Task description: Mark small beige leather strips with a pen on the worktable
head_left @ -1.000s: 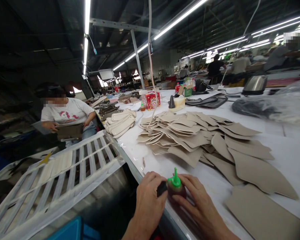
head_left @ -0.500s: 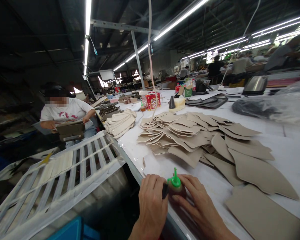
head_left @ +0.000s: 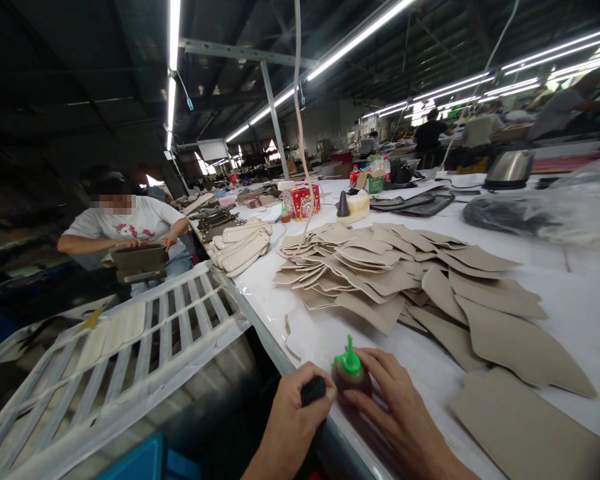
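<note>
The left hand is gripping a black object in a closed fist, with one end projecting above the curled fingers and the remainder largely hidden. The right hand is curving, partly open, around a brown bottle, with the thumb and fingers bearing on its body below the green nozzle cap. The bottle is standing upright near the worktop edge, while flat taupe pieces are lying piled beyond it

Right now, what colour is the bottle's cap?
The cap is bright green, seen best in the head view.
</note>
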Tool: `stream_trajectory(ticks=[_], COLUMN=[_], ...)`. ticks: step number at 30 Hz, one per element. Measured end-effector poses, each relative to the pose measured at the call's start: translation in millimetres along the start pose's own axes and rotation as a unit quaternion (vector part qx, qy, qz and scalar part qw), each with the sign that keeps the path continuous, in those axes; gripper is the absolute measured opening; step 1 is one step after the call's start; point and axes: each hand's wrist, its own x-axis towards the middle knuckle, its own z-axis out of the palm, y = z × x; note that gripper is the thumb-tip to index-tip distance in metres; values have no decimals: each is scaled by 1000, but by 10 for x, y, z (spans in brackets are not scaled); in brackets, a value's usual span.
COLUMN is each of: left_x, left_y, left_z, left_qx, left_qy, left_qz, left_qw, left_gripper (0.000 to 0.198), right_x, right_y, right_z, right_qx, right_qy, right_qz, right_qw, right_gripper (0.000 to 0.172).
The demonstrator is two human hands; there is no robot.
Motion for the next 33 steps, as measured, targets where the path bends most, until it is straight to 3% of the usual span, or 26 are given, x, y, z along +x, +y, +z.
stream_trajectory(ticks=[3,6,9,11,13,15,17,19,25,33], left_x=[-25,-102,-213,-249,-224,-149,-63,-8,-50,-106], left_y=[14,111,281,387,445,439,386,317,145,-155], left_z=[-25,-83,-234,-365,-460,-479,-424,-332,-226,-345], left_qx=[-23,-170,-385,-471,-495,-442,-330,-248,-230,-36], left_qy=[18,-33,-102,-97,-57,-5,49,77,83,111], left_qz=[-18,-28,18,64,93,80,23,-32,-60,-26], left_qw=[999,984,917,874,862,893,942,965,968,993], left_gripper=[16,25,36,41,40,34,27,25,24,33], right_x=[-3,-7,-6,0,7,11,7,-5,-24,-26], right_y=[-19,-24,-11,-4,-3,-6,-2,13,99,90], right_z=[-9,-10,-3,0,1,3,7,14,28,-21], right_qx=[0,-1,0,2,4,5,5,5,39,47], right_qy=[1,2,3,3,3,4,5,13,42,34], right_qz=[-1,1,2,3,3,1,-3,-4,40,47], right_qw=[1000,1000,1000,1000,1000,1000,1000,1000,998,997], right_gripper=[39,39,39,39,39,39,38,41,56,63])
